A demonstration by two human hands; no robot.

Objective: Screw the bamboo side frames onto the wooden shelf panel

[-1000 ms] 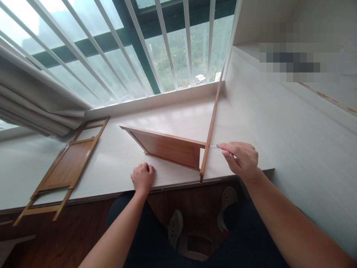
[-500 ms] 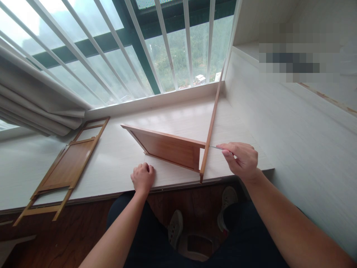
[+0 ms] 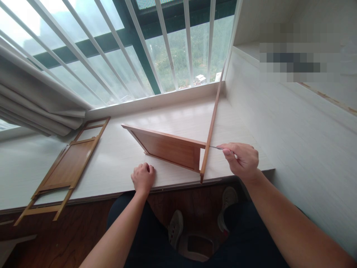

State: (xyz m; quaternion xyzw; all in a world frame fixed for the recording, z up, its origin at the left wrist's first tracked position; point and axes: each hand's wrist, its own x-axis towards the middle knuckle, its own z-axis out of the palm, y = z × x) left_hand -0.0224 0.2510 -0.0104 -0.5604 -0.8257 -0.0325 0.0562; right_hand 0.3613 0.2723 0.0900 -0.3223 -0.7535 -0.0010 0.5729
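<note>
My right hand pinches a thin metal hex key between thumb and fingers. Its tip meets the outer side of a long wooden rail, level with the end of the panel's top edge. A framed wooden panel stands on its long edge on the white ledge and joins this rail at its right end. My left hand rests curled on the ledge, just in front of the panel and apart from it. Whether anything lies inside those fingers is hidden.
At the left, another wooden frame with a panel lies across the ledge, its legs jutting past the front edge. White window bars rise behind, with a grey curtain at far left. A pale wall bounds the right side.
The hex key appears slightly turned in my right fingers, its tip still at the rail. My left hand, the panel and the rail stay where they were.
</note>
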